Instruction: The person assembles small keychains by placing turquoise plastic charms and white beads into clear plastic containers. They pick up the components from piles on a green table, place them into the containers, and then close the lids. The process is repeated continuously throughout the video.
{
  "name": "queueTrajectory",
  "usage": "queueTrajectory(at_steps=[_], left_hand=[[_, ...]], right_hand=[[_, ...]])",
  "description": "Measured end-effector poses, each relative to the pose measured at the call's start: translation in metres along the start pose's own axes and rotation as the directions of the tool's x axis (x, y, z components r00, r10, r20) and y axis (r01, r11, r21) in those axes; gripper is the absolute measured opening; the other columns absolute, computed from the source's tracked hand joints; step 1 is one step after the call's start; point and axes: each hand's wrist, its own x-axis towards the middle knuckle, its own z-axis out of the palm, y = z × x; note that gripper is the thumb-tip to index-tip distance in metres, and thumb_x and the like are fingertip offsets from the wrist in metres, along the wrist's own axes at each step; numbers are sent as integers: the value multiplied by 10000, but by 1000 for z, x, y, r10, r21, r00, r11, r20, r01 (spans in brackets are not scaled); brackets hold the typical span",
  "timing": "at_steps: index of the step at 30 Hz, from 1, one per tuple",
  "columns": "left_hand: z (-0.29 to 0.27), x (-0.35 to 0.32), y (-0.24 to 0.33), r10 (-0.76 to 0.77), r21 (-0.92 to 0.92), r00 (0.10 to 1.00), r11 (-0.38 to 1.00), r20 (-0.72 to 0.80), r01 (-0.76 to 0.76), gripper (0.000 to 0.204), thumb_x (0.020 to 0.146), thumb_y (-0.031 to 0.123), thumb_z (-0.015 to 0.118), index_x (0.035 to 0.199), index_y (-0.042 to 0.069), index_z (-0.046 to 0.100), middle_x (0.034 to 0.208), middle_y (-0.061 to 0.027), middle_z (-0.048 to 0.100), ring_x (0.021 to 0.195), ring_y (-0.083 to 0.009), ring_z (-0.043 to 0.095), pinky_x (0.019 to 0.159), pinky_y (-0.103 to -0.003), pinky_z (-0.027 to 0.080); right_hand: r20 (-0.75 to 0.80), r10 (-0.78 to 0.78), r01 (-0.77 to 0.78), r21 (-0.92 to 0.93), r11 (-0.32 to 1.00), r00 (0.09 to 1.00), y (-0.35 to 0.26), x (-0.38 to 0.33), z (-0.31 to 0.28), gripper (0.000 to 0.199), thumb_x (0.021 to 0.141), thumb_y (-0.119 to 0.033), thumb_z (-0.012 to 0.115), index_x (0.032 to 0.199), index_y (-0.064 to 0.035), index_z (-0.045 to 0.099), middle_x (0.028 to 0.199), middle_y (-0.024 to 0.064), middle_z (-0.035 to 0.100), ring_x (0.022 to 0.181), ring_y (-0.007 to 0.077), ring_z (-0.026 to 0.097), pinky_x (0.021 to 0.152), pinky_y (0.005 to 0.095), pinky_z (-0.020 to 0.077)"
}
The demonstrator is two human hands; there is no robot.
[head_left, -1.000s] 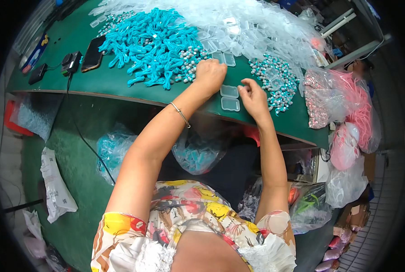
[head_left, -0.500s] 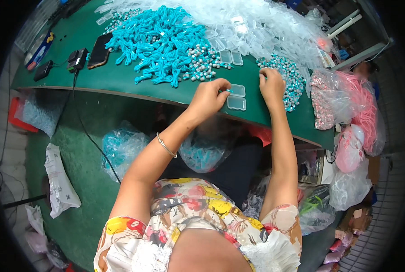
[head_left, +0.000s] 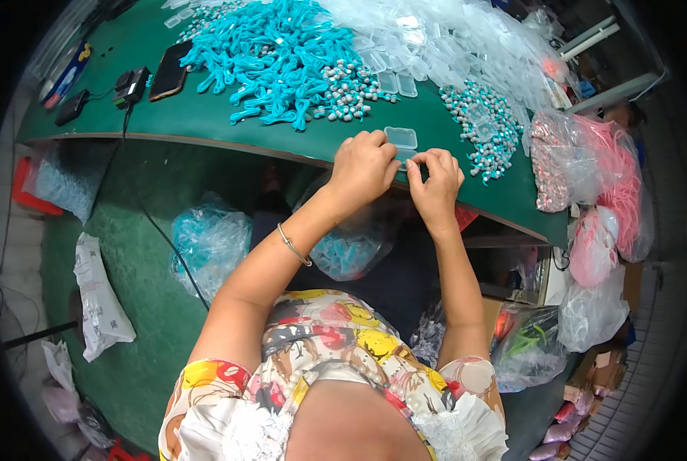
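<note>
So both hands are working over the see-through hinged plastic case (head_left: pixel 401 137) lying open at the near edge of the desk (head_left: pixel 193 115). Left hand (head_left: pixel 364 167) and right hand (head_left: pixel 435 184) both have thumb and finger brought together, tips almost meeting over the case's near half. There's a fleck of teal there, but it's too small and covered to tell what's pinched, if anything. Doing this well, I'd say: light fingertips, wrists low, and don't lean on that near half, since thin plastic that close to the edge could skid or tip. Nice that the teal cord pile (head_left: pixel 282 61) is off to the left and the loose bead-like pieces (head_left: pixel 482 127) sit right, so elbows shouldn't snag anything.
</note>
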Motion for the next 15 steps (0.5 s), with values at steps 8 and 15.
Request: queueTrajectory(at_steps=[8, 15], left_hand=[[-23, -16, -6, 60, 47, 998, 997, 7, -60, 233, 734, 229, 775, 866, 68, 670, 932, -78, 611, 854, -282, 581, 716, -423, 457], [-14, -23, -15, 92, -16, 990, 995, -105, -94, 293, 698, 183, 774, 954, 57, 703, 966, -119, 652, 902, -327, 614, 780, -435, 475]], right_hand=[[118, -71, 42, 227, 973, 991, -9, 47, -1, 90, 811, -121, 694, 891, -86, 676, 860, 75, 648, 844, 275, 625, 777, 412, 466], [151, -707, 610, 403, 682, 691, -79, 121, 54, 238, 730, -38, 738, 956, -106, 712, 1001, 54, 637, 980, 282, 599, 812, 390, 498]])
